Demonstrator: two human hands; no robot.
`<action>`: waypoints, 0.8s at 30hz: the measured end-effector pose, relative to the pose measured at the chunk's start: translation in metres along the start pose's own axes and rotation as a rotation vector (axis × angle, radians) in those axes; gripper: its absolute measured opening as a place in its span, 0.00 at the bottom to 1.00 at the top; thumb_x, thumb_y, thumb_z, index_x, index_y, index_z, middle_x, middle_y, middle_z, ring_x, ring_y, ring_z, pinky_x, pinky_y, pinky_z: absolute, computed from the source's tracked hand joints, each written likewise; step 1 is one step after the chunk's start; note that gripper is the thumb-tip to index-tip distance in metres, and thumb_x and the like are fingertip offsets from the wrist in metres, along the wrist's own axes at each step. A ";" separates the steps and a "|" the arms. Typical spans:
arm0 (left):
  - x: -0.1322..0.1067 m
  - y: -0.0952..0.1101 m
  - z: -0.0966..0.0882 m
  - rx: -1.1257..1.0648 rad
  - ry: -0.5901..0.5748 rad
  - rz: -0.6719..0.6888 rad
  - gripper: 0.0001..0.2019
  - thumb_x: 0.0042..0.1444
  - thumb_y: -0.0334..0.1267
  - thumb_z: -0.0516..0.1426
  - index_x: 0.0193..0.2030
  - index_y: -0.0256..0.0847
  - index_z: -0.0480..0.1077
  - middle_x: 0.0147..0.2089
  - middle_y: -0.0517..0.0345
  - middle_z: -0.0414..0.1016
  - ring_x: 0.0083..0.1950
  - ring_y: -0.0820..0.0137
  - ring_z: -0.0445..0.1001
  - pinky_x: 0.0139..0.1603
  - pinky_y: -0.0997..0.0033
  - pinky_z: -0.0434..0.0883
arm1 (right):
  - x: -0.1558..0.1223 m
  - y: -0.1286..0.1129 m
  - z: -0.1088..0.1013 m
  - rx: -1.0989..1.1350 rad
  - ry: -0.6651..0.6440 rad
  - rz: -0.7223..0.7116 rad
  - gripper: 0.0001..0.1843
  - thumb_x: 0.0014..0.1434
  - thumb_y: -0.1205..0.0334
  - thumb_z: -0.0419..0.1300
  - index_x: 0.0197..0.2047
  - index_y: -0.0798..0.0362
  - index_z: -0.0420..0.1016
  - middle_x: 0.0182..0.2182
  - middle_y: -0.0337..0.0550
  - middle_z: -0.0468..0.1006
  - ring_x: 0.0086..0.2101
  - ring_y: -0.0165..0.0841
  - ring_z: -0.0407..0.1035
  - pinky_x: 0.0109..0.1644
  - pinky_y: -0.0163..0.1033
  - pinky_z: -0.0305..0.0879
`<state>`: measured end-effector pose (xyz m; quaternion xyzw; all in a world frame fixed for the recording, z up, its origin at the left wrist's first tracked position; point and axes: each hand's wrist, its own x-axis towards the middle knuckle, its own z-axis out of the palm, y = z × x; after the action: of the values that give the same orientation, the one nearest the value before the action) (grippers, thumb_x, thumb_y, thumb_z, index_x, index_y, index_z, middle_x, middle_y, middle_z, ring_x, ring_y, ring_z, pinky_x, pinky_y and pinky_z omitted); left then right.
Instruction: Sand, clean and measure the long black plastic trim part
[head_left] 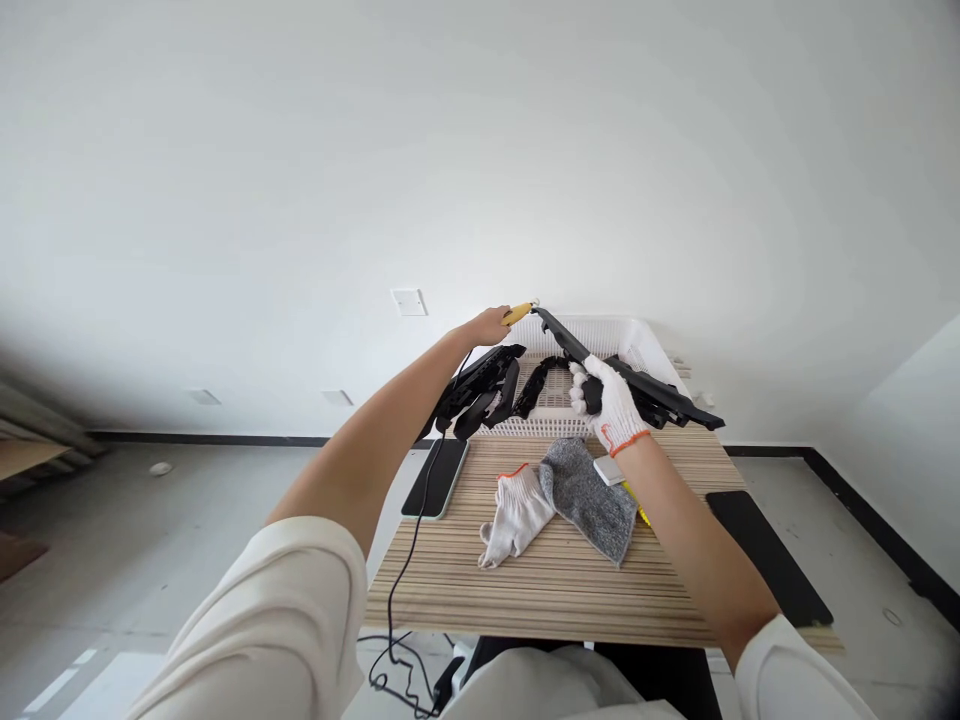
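Observation:
My bare left hand [486, 327] is closed around a yellow-handled corded tool [517, 314], whose thin tip points right. A black cord [426, 490] runs from this hand down past the table edge. The tip is at the far end of a long black plastic trim piece [561, 334]; whether they touch I cannot make out. My right hand [611, 398], in a white knit glove with an orange cuff, grips that piece, its fingers curled round it. Below both hands stands a white plastic basket [637, 345] with more black plastic parts [480, 390] in it and over its rim.
On the striped wooden table [450, 600] lie a phone [437, 478], a white glove [517, 515], a grey cloth [589, 500] and a small white box [609, 470] beside something yellow. A long black slab [769, 555] lies at the right edge. The wall stands behind the basket.

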<state>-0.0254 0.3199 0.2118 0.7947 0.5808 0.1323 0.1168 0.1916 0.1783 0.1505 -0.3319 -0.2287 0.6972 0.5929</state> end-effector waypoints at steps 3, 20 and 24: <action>0.004 0.002 0.003 0.008 -0.010 0.009 0.32 0.55 0.33 0.54 0.68 0.29 0.61 0.64 0.33 0.69 0.58 0.53 0.70 0.56 0.60 0.64 | 0.001 -0.002 0.002 -0.012 -0.008 -0.024 0.10 0.60 0.56 0.62 0.35 0.55 0.72 0.20 0.33 0.69 0.17 0.22 0.61 0.16 0.28 0.53; -0.003 0.019 0.004 0.056 -0.011 0.043 0.30 0.57 0.32 0.54 0.67 0.30 0.61 0.59 0.33 0.70 0.53 0.54 0.71 0.51 0.59 0.66 | -0.001 -0.010 0.015 -0.022 -0.011 -0.013 0.12 0.66 0.59 0.55 0.34 0.56 0.71 0.19 0.32 0.67 0.16 0.21 0.60 0.14 0.27 0.53; -0.009 0.028 0.002 0.091 -0.025 0.051 0.31 0.56 0.32 0.54 0.67 0.33 0.61 0.60 0.35 0.68 0.53 0.54 0.71 0.52 0.59 0.66 | -0.005 -0.018 0.023 0.000 0.000 -0.001 0.13 0.68 0.59 0.52 0.34 0.56 0.69 0.18 0.32 0.66 0.15 0.21 0.58 0.13 0.27 0.51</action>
<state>-0.0021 0.3026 0.2188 0.8153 0.5643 0.0988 0.0843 0.1870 0.1790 0.1797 -0.3317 -0.2287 0.6970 0.5932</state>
